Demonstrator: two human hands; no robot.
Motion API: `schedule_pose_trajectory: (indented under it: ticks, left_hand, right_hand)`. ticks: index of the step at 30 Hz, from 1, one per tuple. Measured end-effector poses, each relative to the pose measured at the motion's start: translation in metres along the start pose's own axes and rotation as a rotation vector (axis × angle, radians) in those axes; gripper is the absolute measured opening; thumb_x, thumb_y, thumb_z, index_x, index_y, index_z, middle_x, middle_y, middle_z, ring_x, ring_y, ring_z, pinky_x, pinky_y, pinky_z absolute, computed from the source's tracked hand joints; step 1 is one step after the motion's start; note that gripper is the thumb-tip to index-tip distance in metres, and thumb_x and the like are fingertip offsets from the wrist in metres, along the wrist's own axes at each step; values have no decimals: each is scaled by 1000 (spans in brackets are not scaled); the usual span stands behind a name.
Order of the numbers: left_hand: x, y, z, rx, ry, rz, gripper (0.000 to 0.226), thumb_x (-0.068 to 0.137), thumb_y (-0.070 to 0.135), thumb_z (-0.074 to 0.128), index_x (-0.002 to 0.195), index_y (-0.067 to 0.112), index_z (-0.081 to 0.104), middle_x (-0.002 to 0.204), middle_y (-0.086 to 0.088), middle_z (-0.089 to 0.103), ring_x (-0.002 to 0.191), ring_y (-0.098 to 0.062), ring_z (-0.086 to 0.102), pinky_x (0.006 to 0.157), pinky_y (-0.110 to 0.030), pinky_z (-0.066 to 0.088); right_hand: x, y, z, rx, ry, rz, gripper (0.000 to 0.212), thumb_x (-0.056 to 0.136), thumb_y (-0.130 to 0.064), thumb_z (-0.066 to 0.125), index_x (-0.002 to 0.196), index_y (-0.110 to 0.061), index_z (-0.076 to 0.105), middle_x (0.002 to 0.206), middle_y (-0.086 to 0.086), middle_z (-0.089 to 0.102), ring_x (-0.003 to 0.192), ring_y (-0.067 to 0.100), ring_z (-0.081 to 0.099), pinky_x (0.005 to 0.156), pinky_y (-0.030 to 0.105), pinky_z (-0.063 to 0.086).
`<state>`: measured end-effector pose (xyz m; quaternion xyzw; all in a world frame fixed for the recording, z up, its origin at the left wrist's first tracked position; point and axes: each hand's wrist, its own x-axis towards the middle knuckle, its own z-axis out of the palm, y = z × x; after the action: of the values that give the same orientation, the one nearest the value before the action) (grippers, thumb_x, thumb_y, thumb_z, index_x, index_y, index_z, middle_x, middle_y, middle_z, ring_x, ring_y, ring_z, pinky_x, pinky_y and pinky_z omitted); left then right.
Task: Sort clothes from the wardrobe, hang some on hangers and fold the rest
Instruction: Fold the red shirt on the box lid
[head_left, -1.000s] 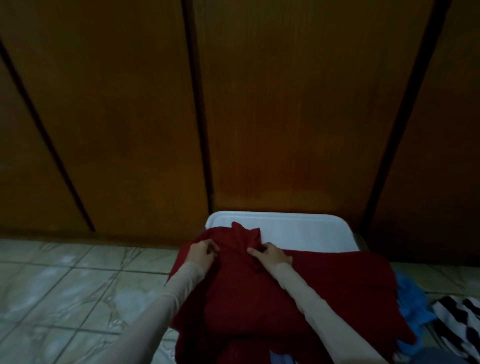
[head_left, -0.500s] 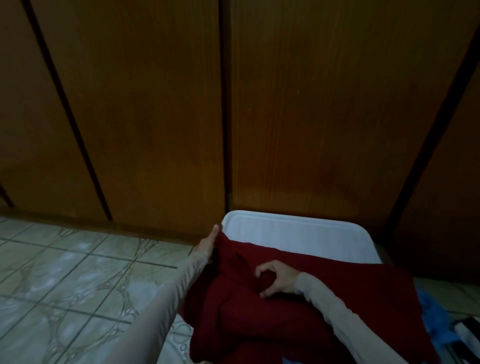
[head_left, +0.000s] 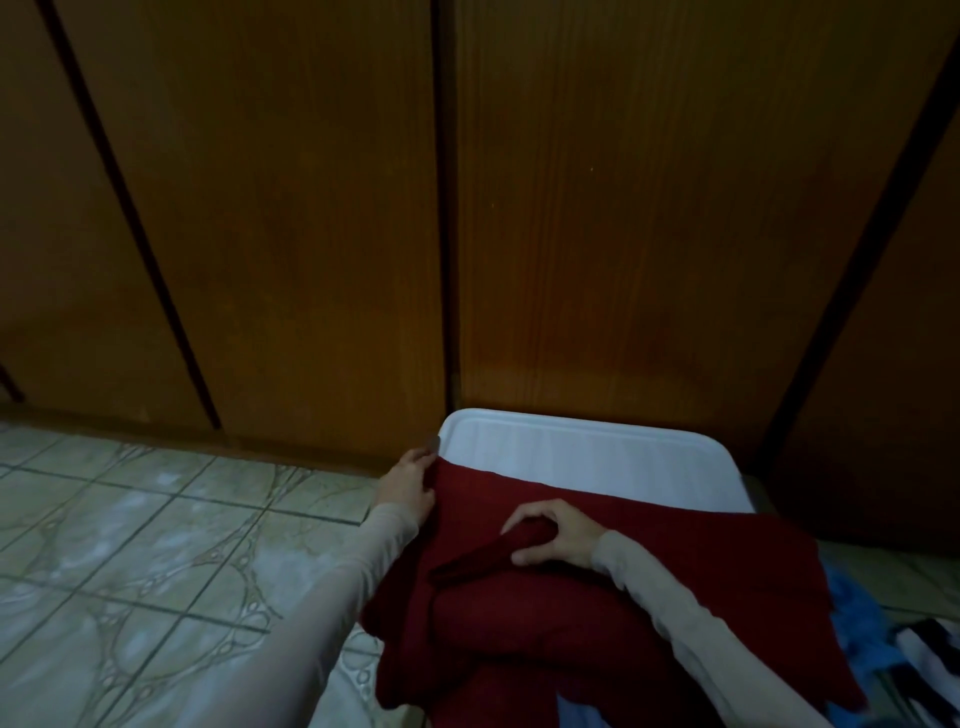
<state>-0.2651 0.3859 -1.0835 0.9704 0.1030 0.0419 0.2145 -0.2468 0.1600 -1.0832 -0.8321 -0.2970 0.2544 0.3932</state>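
A dark red knitted garment (head_left: 649, 613) lies spread over a white plastic lid or box top (head_left: 587, 452) in front of the wooden wardrobe doors (head_left: 597, 208). My left hand (head_left: 410, 480) rests at the garment's far left corner, fingers stretched along its edge near the white rim. My right hand (head_left: 553, 535) sits in the middle of the garment, its fingers and thumb curled round a bunched fold of red fabric. Both forearms wear pale long sleeves.
A tiled floor (head_left: 130, 545) stretches to the left. At the lower right lie a blue garment (head_left: 857, 623) and a black-and-white striped one (head_left: 930, 660). The wardrobe doors stand closed right behind the white box.
My left hand has slid from the garment's middle out to its far left corner. My right hand has closed round a fold of red fabric and drawn it toward me.
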Motion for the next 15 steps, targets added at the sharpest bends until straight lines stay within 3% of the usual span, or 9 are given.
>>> schedule_pose_trajectory:
  ticks: [3, 5, 6, 8, 10, 13, 15]
  left_hand:
    - [-2, 1, -2, 14, 92, 7, 46, 89, 7, 56, 133, 17, 49, 141, -6, 32, 114, -25, 53, 98, -28, 41]
    - [-4, 2, -5, -51, 132, 38, 30, 92, 19, 55, 122, 14, 58, 127, -8, 42, 109, -24, 53, 92, -28, 41]
    - [-4, 1, -5, -105, 108, 39, 29, 96, 30, 49, 116, 15, 62, 120, -8, 49, 109, -24, 52, 91, -29, 39]
    - [-8, 2, -5, -182, -30, -17, 48, 97, 50, 30, 107, 21, 67, 113, -6, 60, 112, -24, 51, 100, -35, 34]
    - [-8, 5, -4, -141, -107, -92, 49, 93, 59, 33, 101, 25, 65, 112, -4, 63, 113, -23, 51, 107, -43, 28]
    - [-9, 8, 0, 27, -100, -95, 20, 87, 43, 56, 78, 27, 48, 103, -3, 62, 110, -22, 52, 108, -43, 25]
    - [-10, 9, 0, -4, -68, -118, 28, 83, 35, 61, 67, 27, 40, 90, -1, 59, 103, -24, 55, 107, -43, 29]
  right_hand:
    - [11, -1, -1, 100, 279, 50, 19, 76, -19, 76, 82, -29, 61, 106, -3, 59, 111, 16, 52, 98, 25, 38]
    - [21, -1, -2, 81, 457, 148, 16, 78, -18, 74, 89, -18, 62, 109, 4, 58, 111, 19, 52, 91, 22, 38]
    - [24, 0, -1, 28, 485, 201, 19, 80, -19, 73, 94, -13, 62, 112, 7, 58, 112, 20, 52, 87, 20, 37]
    - [29, 3, 4, -55, 467, 269, 22, 82, -20, 71, 96, -13, 57, 117, 10, 59, 112, 22, 54, 84, 20, 37]
    - [28, 4, 8, -50, 470, 285, 28, 81, -21, 71, 100, -13, 52, 118, 12, 58, 112, 23, 54, 86, 22, 39]
    - [21, 1, 5, 26, 461, 319, 57, 76, -26, 76, 121, -12, 43, 123, 12, 51, 115, 23, 50, 89, 24, 39]
    - [15, 0, -2, 76, 420, 366, 71, 73, -29, 79, 128, -14, 37, 119, 9, 48, 112, 20, 49, 87, 23, 36]
